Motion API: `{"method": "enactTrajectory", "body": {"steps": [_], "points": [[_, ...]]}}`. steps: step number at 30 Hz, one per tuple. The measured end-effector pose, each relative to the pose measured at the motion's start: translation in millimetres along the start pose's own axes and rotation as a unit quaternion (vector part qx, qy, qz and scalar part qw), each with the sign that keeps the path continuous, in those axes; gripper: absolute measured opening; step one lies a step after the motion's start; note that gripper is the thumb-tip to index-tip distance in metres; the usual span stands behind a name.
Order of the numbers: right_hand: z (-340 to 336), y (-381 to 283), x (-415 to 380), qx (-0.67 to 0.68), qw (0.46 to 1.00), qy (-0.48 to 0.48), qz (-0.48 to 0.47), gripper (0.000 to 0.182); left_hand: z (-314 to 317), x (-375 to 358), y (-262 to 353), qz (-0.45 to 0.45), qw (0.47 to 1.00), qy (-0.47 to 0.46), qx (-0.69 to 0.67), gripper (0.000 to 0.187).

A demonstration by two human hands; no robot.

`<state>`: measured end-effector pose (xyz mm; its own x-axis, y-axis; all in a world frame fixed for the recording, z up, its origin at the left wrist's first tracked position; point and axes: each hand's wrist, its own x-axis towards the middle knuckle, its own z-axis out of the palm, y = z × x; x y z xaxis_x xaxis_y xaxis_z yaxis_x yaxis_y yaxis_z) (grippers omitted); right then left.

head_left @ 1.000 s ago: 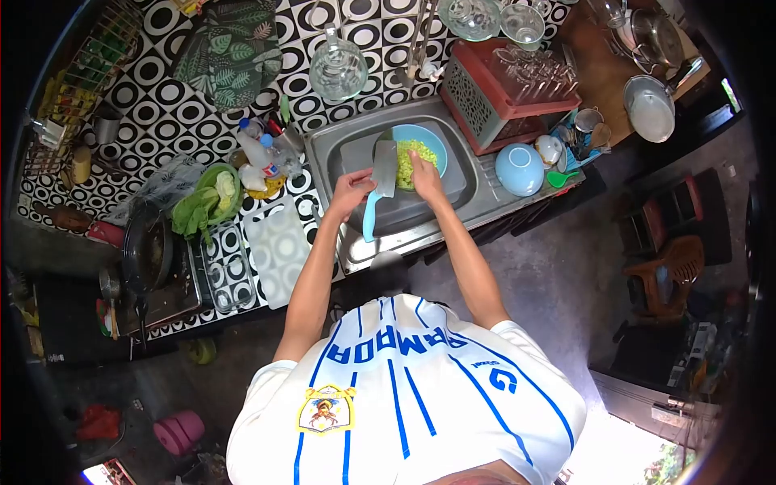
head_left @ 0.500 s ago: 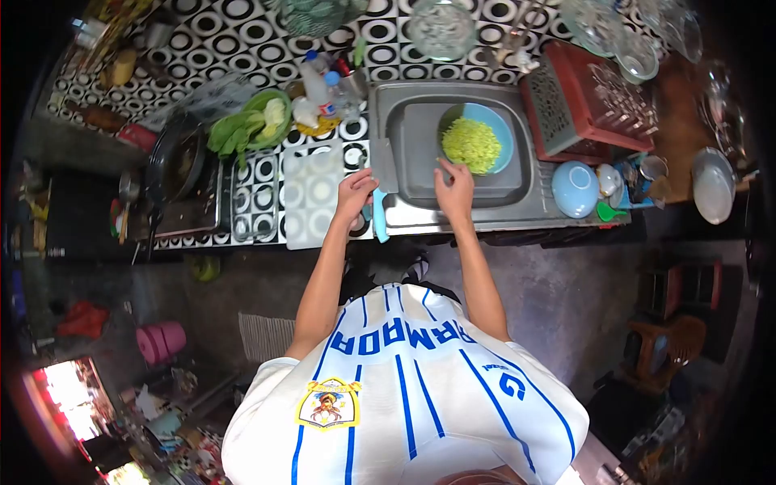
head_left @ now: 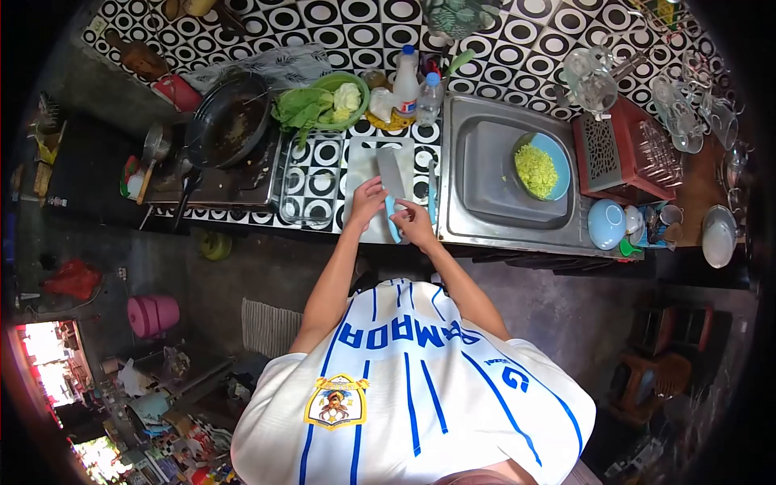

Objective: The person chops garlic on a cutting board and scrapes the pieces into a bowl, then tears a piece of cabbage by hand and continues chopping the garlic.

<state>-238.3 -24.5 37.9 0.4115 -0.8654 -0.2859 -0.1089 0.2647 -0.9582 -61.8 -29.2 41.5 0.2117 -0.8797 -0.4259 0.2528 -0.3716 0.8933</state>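
Above a pale cutting board point(head_left: 357, 168), a broad-bladed knife point(head_left: 390, 168) has its blue handle toward me. My left hand point(head_left: 369, 202) grips it where blade and handle meet. On the handle's right side, my right hand point(head_left: 415, 225) is closed with its fingertips against it. A second blue-handled knife point(head_left: 432, 200) lies just right of the board. In the sink point(head_left: 493, 190), a blue bowl point(head_left: 559, 153) holds chopped light-green vegetable point(head_left: 535, 170).
A black pan point(head_left: 232, 121) sits on the stove at left. A green basket point(head_left: 360, 95) of leafy vegetables and bottles point(head_left: 406, 81) stand along the tiled wall. Right of the sink are a blue bowl point(head_left: 606, 224) and a red rack point(head_left: 598, 153) with glassware.
The view has shifted left. My right hand has left the chopped vegetable in the sink bowl and come to the knife handle. My left hand and the knife are now over the cutting board.
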Motion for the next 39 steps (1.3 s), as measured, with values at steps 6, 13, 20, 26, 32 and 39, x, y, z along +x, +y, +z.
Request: {"method": "enactTrajectory", "body": {"steps": [6,13,20,26,32,39], "points": [[18.8,5.9,4.0,0.098,0.985,0.134,0.038,0.060,-0.5,37.4,-9.5,0.023,0.986,-0.161,0.032,0.058],[0.7,31.7,22.6,0.114,0.959,0.253,0.049,0.049,-11.8,53.1,-25.9,0.273,0.804,-0.168,0.501,0.069],[5.8,40.4,31.5,-0.066,0.930,0.360,0.019,0.033,-43.4,33.5,-6.6,0.257,0.755,-0.170,0.578,0.073],[12.1,35.7,33.8,-0.183,0.914,0.361,-0.032,0.038,-65.2,43.8,-3.3,0.257,0.763,-0.200,0.559,0.081],[17.4,19.1,34.1,-0.313,0.884,0.322,-0.127,0.038,-74.1,55.1,0.4,0.255,0.770,-0.238,0.535,0.091],[51.4,-1.8,47.0,-0.421,0.860,0.245,-0.152,0.040,-76.4,54.3,-7.5,0.261,0.797,-0.189,0.511,0.097]]}}
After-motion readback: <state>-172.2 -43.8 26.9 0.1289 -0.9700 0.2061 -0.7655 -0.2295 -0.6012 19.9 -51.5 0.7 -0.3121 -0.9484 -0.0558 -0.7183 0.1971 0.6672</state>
